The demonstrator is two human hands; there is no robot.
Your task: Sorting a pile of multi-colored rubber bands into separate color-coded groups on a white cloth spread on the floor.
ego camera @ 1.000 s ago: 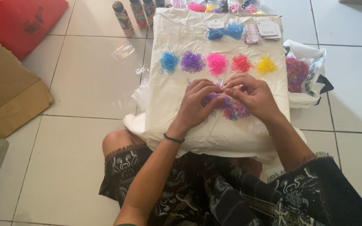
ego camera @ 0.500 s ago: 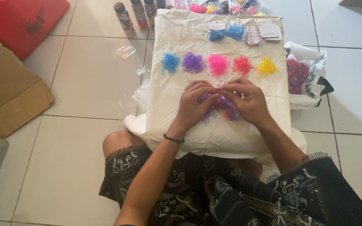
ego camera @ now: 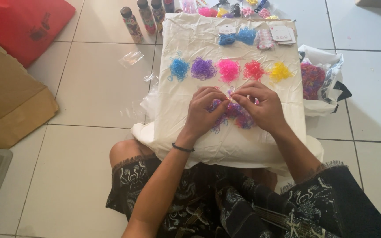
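At frame centre, on a cream cloth, left hand and right hand meet fingertip to fingertip, pinching tiny bands over a mixed band pile. Above it, a row of sorted piles: blue, purple, pink, red, yellow. Bottles upper left.

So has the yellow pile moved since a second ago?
No. The yellow pile sits at the right end of the row, beside the red pile, on the white cloth, as before. Only the camera shifted slightly.
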